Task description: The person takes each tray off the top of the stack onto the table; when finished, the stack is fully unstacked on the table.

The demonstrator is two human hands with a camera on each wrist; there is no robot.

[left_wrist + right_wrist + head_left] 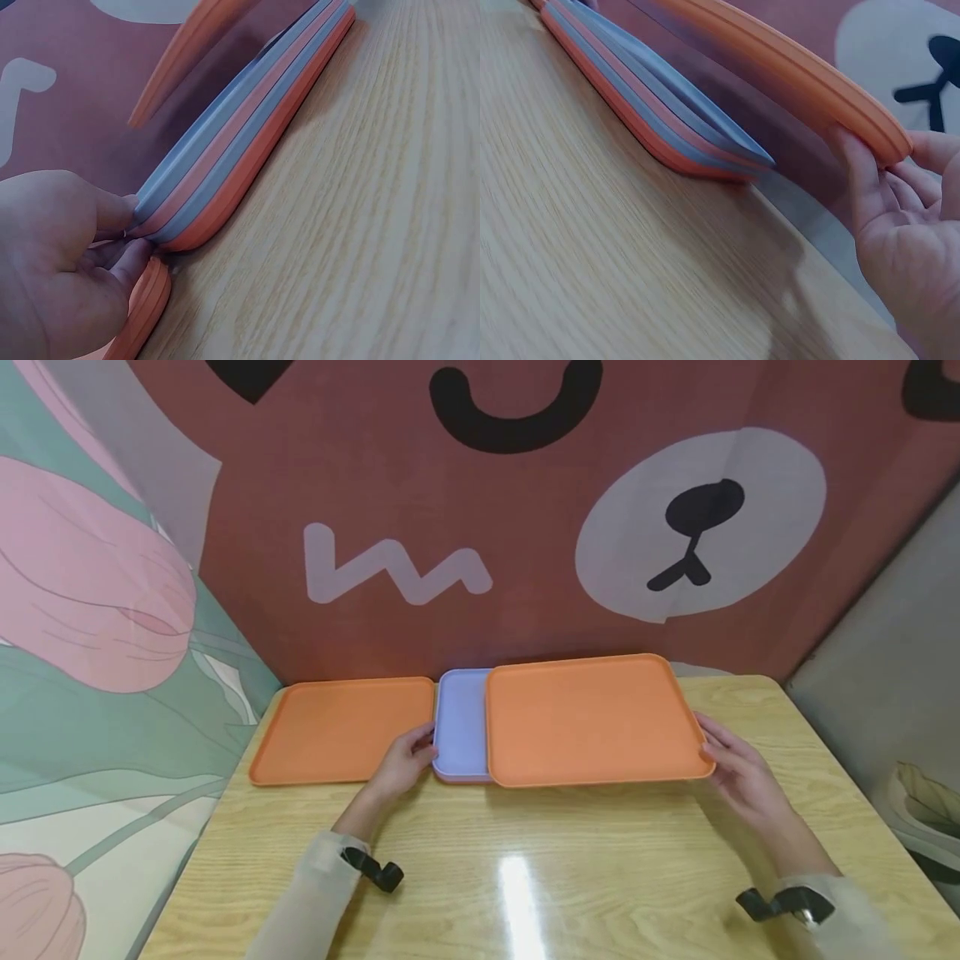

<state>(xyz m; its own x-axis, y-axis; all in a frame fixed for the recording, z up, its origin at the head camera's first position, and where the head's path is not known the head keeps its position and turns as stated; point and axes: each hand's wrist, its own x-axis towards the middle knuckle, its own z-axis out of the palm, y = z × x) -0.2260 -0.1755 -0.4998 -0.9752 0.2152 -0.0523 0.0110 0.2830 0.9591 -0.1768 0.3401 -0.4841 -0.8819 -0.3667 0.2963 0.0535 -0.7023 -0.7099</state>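
In the head view, the right hand (746,781) grips the right edge of a raised orange tray (592,722), which spans leftward from it. Just right of the left hand (401,766), the tray stack (461,727) shows a blue top; another orange tray (348,727) lies left of that hand. In the left wrist view, the left hand pinches the stack's edge, though how many layers it catches is hard to tell. In the right wrist view, a gap separates raised tray and stack, left of the right hand.
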